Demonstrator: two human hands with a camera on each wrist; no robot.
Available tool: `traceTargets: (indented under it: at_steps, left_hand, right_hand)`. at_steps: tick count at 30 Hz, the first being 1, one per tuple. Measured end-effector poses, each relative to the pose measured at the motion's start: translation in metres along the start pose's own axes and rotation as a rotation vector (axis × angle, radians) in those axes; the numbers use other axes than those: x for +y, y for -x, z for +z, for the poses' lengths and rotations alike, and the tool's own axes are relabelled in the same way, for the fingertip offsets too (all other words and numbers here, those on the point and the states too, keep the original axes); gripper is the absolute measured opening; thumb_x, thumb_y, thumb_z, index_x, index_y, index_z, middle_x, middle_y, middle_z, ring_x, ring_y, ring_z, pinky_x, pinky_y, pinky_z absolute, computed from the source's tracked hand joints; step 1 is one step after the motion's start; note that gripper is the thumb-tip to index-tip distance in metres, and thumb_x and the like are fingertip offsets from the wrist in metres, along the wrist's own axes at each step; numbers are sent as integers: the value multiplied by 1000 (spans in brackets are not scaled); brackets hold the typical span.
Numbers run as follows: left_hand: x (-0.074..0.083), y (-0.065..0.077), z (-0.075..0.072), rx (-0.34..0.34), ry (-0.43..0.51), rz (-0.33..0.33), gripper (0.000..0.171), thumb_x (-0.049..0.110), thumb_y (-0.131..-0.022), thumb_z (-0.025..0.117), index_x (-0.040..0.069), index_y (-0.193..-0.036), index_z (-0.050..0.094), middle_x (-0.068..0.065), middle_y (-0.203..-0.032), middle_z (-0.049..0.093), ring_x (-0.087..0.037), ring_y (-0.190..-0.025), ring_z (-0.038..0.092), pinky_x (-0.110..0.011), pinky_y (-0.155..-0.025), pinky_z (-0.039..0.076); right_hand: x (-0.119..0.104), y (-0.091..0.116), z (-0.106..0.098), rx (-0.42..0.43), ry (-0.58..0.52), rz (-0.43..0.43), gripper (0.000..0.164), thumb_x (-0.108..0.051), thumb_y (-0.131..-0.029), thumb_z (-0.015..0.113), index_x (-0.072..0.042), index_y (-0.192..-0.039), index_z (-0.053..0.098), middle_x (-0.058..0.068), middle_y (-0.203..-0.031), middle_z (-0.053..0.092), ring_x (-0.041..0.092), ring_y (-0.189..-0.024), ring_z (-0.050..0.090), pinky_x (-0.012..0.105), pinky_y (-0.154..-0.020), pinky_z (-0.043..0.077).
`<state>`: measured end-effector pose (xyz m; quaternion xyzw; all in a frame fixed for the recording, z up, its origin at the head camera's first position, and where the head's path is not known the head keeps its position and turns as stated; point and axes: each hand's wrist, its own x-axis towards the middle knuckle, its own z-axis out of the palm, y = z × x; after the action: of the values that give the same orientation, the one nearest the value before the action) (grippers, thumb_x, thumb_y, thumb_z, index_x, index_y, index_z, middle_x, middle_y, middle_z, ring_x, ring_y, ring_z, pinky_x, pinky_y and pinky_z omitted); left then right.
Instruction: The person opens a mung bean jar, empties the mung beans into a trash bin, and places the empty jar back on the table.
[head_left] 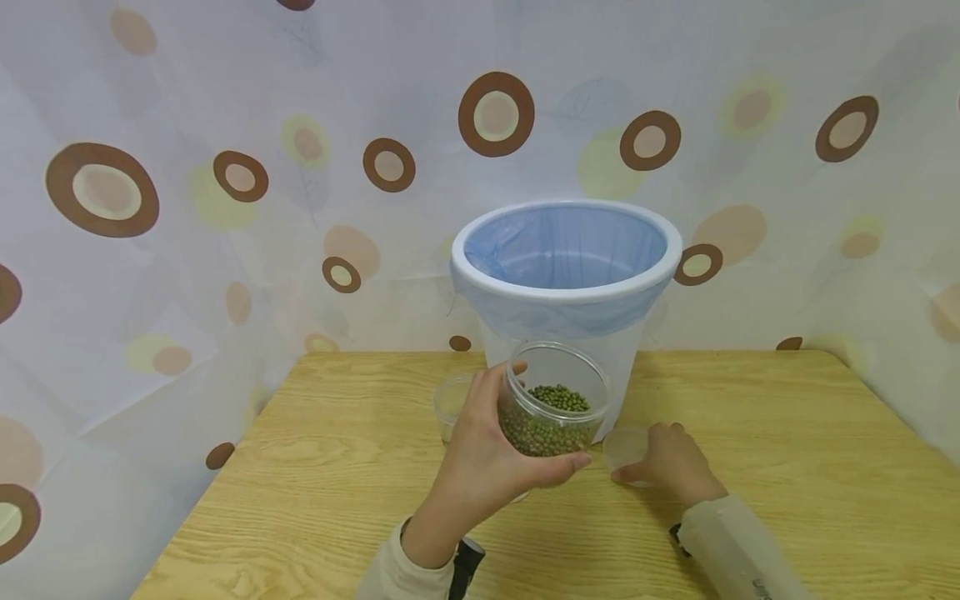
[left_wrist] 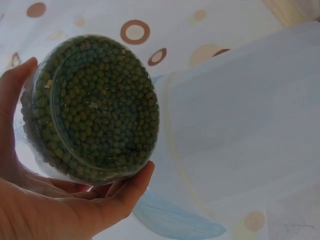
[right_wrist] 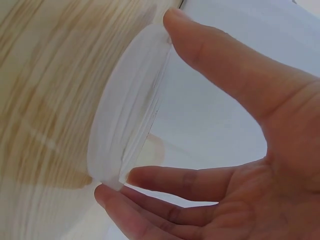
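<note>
My left hand (head_left: 480, 454) grips a clear plastic jar (head_left: 555, 358) part filled with green mung beans (head_left: 558, 398). The jar is held up in front of the bin and tilted, its open mouth showing in the head view. From below, the left wrist view shows the beans (left_wrist: 102, 105) through the jar's base, with my fingers (left_wrist: 117, 202) curled about its side. To the right, my right hand (head_left: 675, 467) pinches a round translucent lid (head_left: 626, 450) by its edge, low over the table. In the right wrist view the lid (right_wrist: 125, 100) lies between thumb and fingertips.
A white bin (head_left: 566, 293) lined with a blue bag (head_left: 592, 237) stands at the back of the wooden table (head_left: 337, 467). Another clear round container (head_left: 450, 400) sits behind my left hand, partly hidden by it. Patterned sheeting (head_left: 300, 100) hangs behind the table.
</note>
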<state>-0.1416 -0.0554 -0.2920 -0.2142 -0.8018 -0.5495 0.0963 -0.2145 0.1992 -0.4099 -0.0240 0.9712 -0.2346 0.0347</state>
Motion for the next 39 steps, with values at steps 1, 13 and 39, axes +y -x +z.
traceTargets:
  at_steps: [1, 13, 39]
  left_hand:
    - [0, 0, 0, -1, 0, -1, 90, 28, -62, 91, 16, -137, 43, 2, -124, 48, -15, -112, 48, -41, -93, 44]
    - [-1, -1, 1, -2, 0, -8, 90, 28, -61, 92, 16, -136, 43, 2, -122, 48, -15, -110, 49, -41, -92, 44]
    - [-3, -1, 1, -5, 7, -12, 90, 29, -62, 92, 15, -136, 43, -1, -123, 47, -16, -111, 48, -42, -93, 44]
  right_hand:
    - [0, 0, 0, -1, 0, 2, 80, -37, -64, 87, 22, -103, 51, 29, -90, 54, 38, -82, 55, 54, -75, 47]
    - [-2, 2, -1, -22, 7, 6, 86, -40, -66, 86, 24, -108, 46, 30, -92, 51, 39, -82, 55, 55, -74, 48]
    - [7, 3, -40, -45, -94, 6, 75, -41, -93, 60, 24, -124, 42, 43, -117, 50, 55, -103, 53, 57, -81, 48]
